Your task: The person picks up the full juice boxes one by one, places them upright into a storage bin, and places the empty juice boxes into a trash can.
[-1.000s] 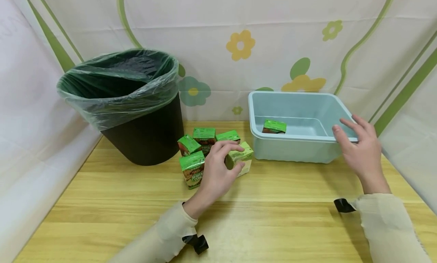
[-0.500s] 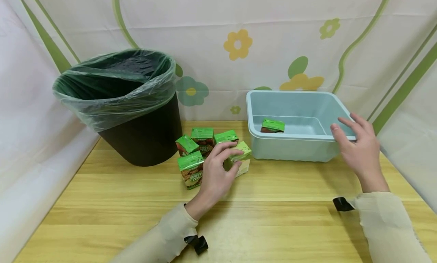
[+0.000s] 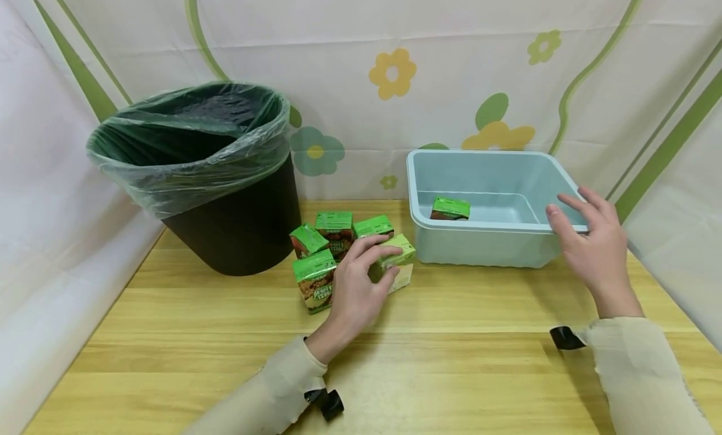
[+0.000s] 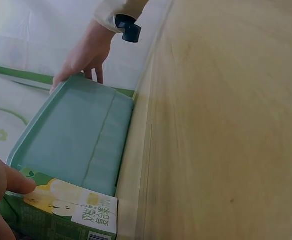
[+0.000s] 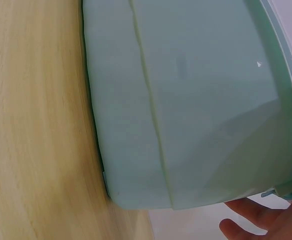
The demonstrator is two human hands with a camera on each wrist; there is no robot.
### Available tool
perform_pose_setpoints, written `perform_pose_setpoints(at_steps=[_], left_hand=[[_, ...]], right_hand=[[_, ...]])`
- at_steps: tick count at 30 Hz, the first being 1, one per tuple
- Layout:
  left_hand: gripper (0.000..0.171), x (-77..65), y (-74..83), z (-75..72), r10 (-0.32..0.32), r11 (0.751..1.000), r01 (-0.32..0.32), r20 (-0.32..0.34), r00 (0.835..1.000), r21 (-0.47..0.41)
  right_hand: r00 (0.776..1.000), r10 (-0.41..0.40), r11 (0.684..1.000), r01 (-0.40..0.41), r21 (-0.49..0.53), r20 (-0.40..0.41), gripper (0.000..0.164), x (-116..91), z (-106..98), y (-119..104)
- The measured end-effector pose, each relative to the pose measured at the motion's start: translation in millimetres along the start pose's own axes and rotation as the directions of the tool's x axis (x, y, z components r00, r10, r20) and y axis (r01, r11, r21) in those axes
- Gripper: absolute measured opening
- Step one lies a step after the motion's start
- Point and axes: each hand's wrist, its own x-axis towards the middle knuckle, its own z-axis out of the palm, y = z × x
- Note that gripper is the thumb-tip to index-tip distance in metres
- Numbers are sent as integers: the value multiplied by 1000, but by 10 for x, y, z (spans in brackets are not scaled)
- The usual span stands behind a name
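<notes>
My left hand (image 3: 361,284) pinches a light green and yellow juice box (image 3: 402,273) between thumb and fingers. In the left wrist view, that juice box (image 4: 68,205) shows fruit pictures and a white label panel, with a thumb on its edge. Several small green-topped boxes with brown sides stand beside the hand, among them a front box (image 3: 314,281) and a rear box (image 3: 336,229). At the right, my right hand (image 3: 598,253) rests with loosely spread fingers at the rim of a pale blue plastic bin (image 3: 485,247). One green-topped box (image 3: 450,209) lies inside that bin.
A black trash can (image 3: 242,228) lined with a green plastic bag (image 3: 192,172) stands at the back left. Behind everything hangs a white curtain (image 3: 338,21) printed with flowers. The wooden table (image 3: 451,372) extends in front of the boxes and the bin.
The view has shifted slightly, so everything appears a little further left. Both hands keep their places on the juice box and the bin.
</notes>
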Motion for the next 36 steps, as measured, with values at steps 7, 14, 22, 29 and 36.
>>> perform_pose_setpoints(at_steps=[7, 14, 22, 29, 36], left_hand=[[28, 1, 1, -16, 7, 1000, -7, -2, 1000, 8], [27, -24, -1, -17, 25, 1000, -25, -16, 1000, -13], [27, -7, 23, -43, 32, 999, -34, -35, 999, -43], [27, 25, 134, -115, 72, 989, -80, -70, 995, -125], [28, 79, 242, -202, 89, 970, -114, -120, 989, -214]], right_hand=[[1000, 13, 1000, -13, 7, 15, 62, -2, -1, 3], [1000, 3, 1000, -3, 2, 15, 62, -20, -3, -6], [1000, -8, 1000, 8, -4, 11, 62, -28, -7, -4], [1000, -11, 1000, 11, -9, 13, 61, -54, -16, -2], [1000, -2, 1000, 2, -12, 27, 63, -47, -10, -9]])
